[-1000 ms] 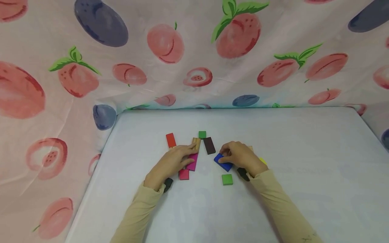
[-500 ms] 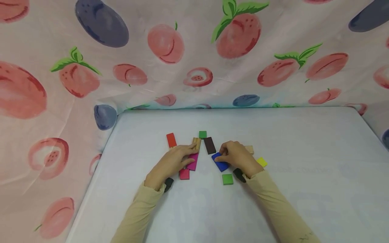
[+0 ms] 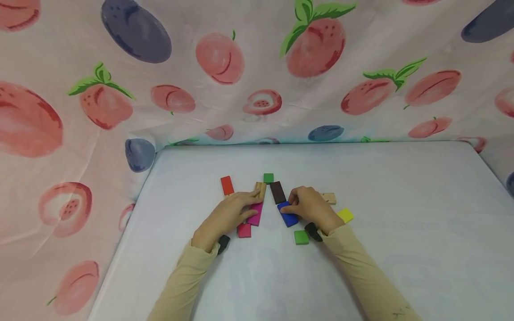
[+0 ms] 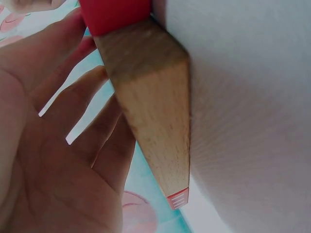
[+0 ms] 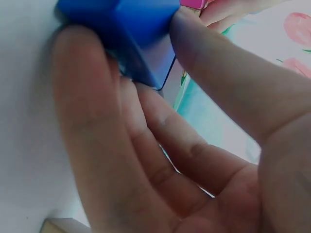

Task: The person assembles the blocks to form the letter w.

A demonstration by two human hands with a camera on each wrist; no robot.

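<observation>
Blue block lies flat just below the lower end of a dark brown block, and my right hand pinches it between thumb and fingers. In the right wrist view the thumb sits on one side of the blue block, with a finger at the other. My left hand has its fingers extended, the fingertips resting on a natural wood block and a magenta block. Those two form a slanting line opposite the brown and blue ones. A small green block tops both lines.
Near the left hand lie an orange-red block and a pinkish-red block. A light green block is below the blue one. To the right are a pale wood block and a yellow block. Fruit-patterned cloth hangs behind.
The right hand has slid the blue block leftward and turned it steeper, bringing it up to the brown block's lower end. The left hand has stayed in place.
</observation>
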